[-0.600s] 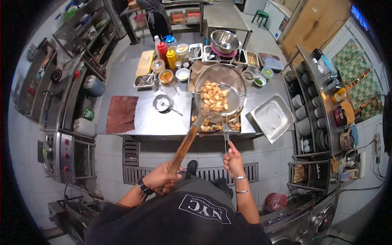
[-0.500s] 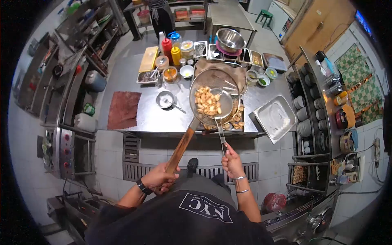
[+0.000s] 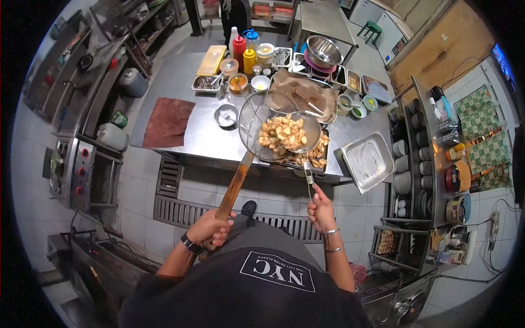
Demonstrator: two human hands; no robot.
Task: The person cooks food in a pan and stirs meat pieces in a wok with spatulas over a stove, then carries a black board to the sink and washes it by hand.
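My left hand [image 3: 210, 228] is wrapped round the wooden handle [image 3: 235, 188] of a large wire-mesh skimmer [image 3: 249, 126], held over the front of the steel table. In my right hand [image 3: 321, 211] is the metal handle of a smaller round strainer [image 3: 313, 130], which overlaps the right side of the skimmer. A heap of golden-brown fried pieces [image 3: 281, 133] spans the two; how much rests in each I cannot tell. Below them, partly hidden, a dark tray holds more browned pieces [image 3: 318, 157].
A paper-lined tray [image 3: 284, 87] with tongs [image 3: 309, 104] lies behind the skimmer. Left are a small metal bowl [image 3: 225, 116] and a brown cloth [image 3: 168, 123]. An empty-looking steel pan [image 3: 367, 163] overhangs the right edge. Sauce bottles [image 3: 239, 50] and tubs line the back.
The two strainers have moved apart sideways, the small one to the right. The fried pieces have shifted toward it. The paper-lined tray and tongs show more. The camera view has turned slightly.
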